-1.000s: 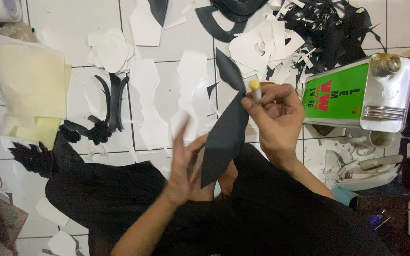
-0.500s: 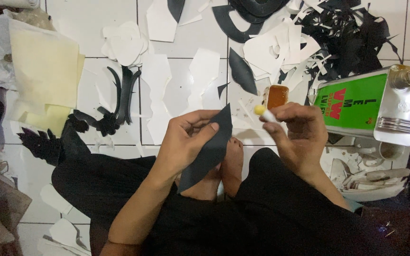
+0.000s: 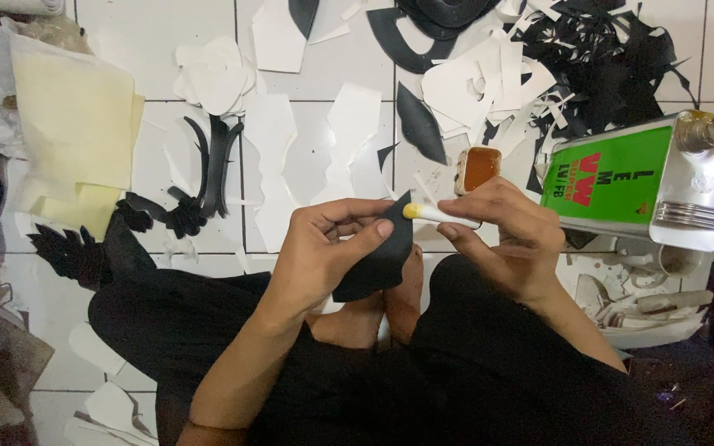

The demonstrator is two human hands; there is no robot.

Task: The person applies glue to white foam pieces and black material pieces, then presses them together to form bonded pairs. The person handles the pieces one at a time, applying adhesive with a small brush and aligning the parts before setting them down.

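left hand (image 3: 324, 248): holds black cutout (image 3: 378, 260) | right hand (image 3: 506, 239): holds yellow-tipped applicator (image 3: 440, 215)

Brush (image 3: 440, 215) shaft mostly hidden inside right hand (image 3: 510, 248); beside it, black piece's (image 3: 378, 260) left part covered by left hand (image 3: 324, 256) fingers.

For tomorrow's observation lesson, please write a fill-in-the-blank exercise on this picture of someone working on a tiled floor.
1. The left hand holds a pointed cut piece coloured ____.
2. The right hand holds a white stick with a ____ tip.
3. The metal can lying on its side has a ____ label.
4. The small dish beyond the hands holds an ____ liquid.

Missing words: black; yellow; green; orange
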